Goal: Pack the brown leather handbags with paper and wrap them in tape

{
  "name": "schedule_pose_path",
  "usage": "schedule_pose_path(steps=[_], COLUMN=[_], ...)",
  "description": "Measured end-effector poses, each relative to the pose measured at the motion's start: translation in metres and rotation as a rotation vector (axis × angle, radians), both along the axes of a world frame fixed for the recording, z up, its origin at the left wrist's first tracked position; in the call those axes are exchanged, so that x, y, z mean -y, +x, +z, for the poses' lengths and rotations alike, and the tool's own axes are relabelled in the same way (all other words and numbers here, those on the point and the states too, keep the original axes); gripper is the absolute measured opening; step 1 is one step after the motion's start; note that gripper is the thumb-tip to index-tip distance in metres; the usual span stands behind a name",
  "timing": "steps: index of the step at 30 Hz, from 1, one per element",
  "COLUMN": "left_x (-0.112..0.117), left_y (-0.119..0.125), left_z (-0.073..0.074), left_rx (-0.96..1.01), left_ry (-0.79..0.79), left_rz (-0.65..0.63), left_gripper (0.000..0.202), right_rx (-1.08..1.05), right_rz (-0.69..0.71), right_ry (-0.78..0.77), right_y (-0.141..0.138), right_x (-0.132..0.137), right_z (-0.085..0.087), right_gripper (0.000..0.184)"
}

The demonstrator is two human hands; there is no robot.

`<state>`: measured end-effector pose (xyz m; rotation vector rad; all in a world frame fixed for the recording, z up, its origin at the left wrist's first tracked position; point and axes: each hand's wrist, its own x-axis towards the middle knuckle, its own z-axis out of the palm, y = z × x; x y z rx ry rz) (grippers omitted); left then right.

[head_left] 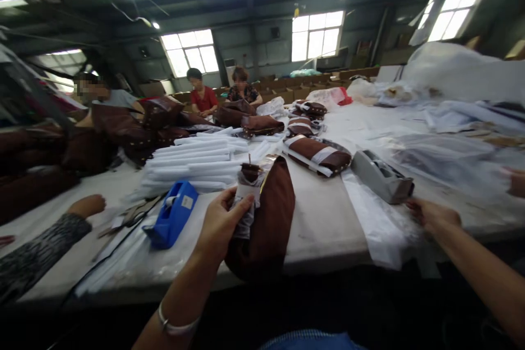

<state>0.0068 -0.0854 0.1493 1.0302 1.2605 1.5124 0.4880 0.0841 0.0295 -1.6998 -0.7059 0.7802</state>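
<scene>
Wrapping looks midway: left hand (220,222) pinches white paper (245,199) onto a dark brown suede piece (274,219), right hand (430,214), grip unclear, touches clear plastic sheeting (375,229), where one sheet needs separating.

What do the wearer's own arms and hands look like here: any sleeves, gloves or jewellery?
Both forearms are bare to the frame edge, with no sleeves and no gloves. The wrist of the left hand carries a thin silver-coloured bangle. The right hand and its wrist show nothing worn. The mottled grey sleeve at far left belongs to a co-worker.
</scene>
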Motion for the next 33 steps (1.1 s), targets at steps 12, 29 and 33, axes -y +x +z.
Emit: schedule_pose_path(steps=[12,29,33], left_x=[0.006,0.011,0.012], left_y=[0.019,0.017,0.018], left_z=[0.003,0.003,0.005], left_rx=[-0.086,-0.098,-0.141], left_ry=[0.080,0.065,0.054], left_rz=[-0.025,-0.077,-0.071], left_gripper=[0.046,0.045,0.044], right_rx=[-0.128,0.045,0.139], right_rz=[1.052,1.241,1.224], right_ry=[0.537,0.488,0.543], right_y=[-0.256,-0.292,-0.292], right_x=[0.120,0.106,0.107], right_z=[0.123,0.118,0.113], right_gripper=[0.029,0.028,0.029])
